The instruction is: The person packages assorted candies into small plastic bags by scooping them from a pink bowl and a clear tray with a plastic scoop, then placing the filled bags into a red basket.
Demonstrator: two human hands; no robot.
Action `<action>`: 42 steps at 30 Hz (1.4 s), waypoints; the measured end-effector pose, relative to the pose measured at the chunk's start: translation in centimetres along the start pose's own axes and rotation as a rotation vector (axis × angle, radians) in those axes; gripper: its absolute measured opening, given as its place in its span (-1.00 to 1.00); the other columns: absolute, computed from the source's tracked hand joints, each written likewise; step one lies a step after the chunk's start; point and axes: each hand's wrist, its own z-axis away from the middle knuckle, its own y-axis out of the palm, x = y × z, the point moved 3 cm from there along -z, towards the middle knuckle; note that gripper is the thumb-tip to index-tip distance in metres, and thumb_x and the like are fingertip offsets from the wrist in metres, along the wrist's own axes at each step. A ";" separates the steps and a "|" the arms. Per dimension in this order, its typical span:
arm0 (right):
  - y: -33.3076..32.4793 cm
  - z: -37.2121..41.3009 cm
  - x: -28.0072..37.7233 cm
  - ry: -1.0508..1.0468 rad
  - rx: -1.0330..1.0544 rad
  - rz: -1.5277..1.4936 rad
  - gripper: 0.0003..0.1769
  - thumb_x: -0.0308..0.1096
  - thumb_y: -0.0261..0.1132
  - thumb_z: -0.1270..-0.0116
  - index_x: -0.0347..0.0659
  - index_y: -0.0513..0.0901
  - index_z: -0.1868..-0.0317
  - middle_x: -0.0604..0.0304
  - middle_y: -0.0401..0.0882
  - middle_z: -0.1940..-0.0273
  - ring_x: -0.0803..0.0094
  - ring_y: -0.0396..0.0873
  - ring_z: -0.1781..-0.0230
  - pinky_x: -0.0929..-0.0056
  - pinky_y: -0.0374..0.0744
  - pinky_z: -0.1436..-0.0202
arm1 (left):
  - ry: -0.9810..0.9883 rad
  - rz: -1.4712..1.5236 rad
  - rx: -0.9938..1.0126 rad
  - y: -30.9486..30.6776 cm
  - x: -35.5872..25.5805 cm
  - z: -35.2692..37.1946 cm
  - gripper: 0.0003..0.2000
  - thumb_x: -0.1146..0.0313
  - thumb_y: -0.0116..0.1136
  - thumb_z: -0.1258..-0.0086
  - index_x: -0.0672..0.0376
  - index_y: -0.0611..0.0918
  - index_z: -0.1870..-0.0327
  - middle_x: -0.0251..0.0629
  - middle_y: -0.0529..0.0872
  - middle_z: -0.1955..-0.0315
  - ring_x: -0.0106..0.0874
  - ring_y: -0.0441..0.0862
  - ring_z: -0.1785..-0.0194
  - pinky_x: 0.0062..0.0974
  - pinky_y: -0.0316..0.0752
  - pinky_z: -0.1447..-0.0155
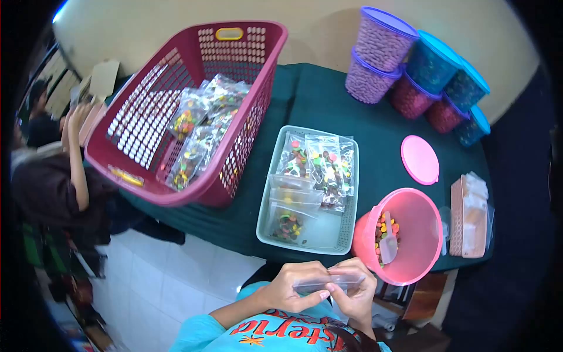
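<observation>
My left hand (pixel 296 287) and my right hand (pixel 355 296) are close together in front of my shirt. Between them they pinch a clear plastic bag (pixel 314 284) by its two sides, thumbs on the near face. What the bag contains, if anything, I cannot make out. Just beyond my hands lies a pale green tray (pixel 264 226) with several clear bags of colourful candies (pixel 286 226) in it. Close to my right hand stands a pink tub (pixel 423 234), tilted in view, with loose candies (pixel 394 226) and a translucent scoop (pixel 387 240) inside.
A large maroon basket (pixel 217 190) holding filled bags (pixel 205 123) stands at the left. A pink lid (pixel 420 159) lies behind the tub. Stacked lidded tubs (pixel 375 76) line the back right. A small basket (pixel 459 220) holds clear plastic bags. Another person (pixel 53 182) is at the left.
</observation>
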 end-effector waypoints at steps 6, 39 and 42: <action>1.0 1.4 -0.5 -0.105 -0.074 0.148 -0.87 -0.60 0.34 0.14 -0.27 0.61 0.49 0.15 0.55 0.51 0.42 0.53 0.44 0.56 0.46 0.33 | 0.015 -0.153 0.150 -2.4 0.6 0.6 -0.89 0.53 0.17 -0.05 0.31 0.62 0.37 -0.15 0.63 0.45 -0.35 0.60 0.40 -0.53 0.49 0.29; 3.3 -2.1 -0.7 -0.145 -0.004 0.288 -0.88 -0.59 0.23 -0.03 -0.35 0.57 0.35 0.08 0.60 0.43 0.41 0.61 0.44 0.59 0.55 0.37 | 0.090 -0.321 -0.346 -9.7 0.6 2.4 -0.88 0.64 0.19 0.05 0.29 0.61 0.45 -0.19 0.62 0.54 -0.48 0.56 0.49 -0.64 0.43 0.42; 3.1 -3.3 -3.0 -0.024 0.014 0.160 -0.93 -0.56 0.13 -0.16 -0.40 0.51 0.35 0.12 0.58 0.49 0.50 0.58 0.44 0.59 0.56 0.33 | -0.030 -0.302 -0.304 -9.8 1.9 2.2 -0.95 0.65 0.11 -0.07 0.36 0.56 0.43 -0.16 0.57 0.48 -0.49 0.55 0.44 -0.62 0.48 0.36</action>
